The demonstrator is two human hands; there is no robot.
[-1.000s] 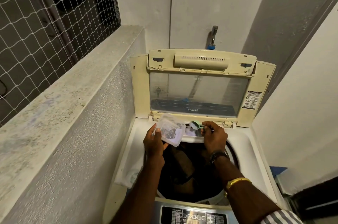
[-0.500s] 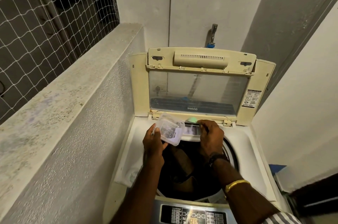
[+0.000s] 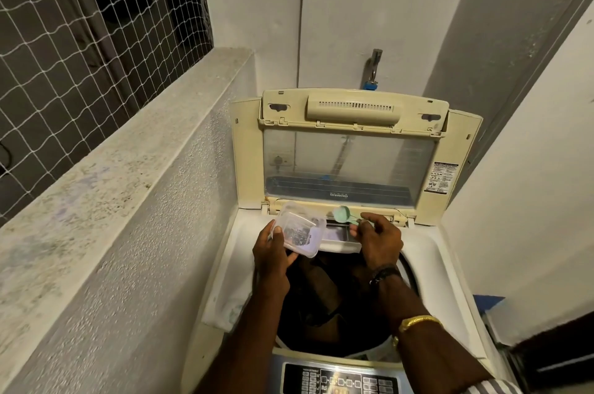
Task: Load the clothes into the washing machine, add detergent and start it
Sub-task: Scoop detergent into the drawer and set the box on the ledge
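Observation:
A cream top-loading washing machine (image 3: 450, 268) stands with its lid (image 3: 347, 162) raised upright. Dark clothes (image 3: 334, 300) fill the drum. My left hand (image 3: 271, 255) holds a clear plastic detergent container (image 3: 297, 233), tilted, over the drum's back left rim. My right hand (image 3: 377, 239) pinches the handle of a small green scoop (image 3: 342, 214), held above the open detergent drawer (image 3: 337, 234) at the drum's back edge. The scoop's bowl points left, toward the container.
The control panel (image 3: 340, 380) lies at the machine's near edge. A concrete ledge (image 3: 106, 175) with netting above it runs along the left. A tap (image 3: 374, 67) sticks out of the back wall. White cloth or plastic (image 3: 225, 307) lies on the machine's left top.
The green scoop was tipped down and mostly hidden by my right hand half a second ago; now it is lifted above the drawer. My left hand has held the container almost still.

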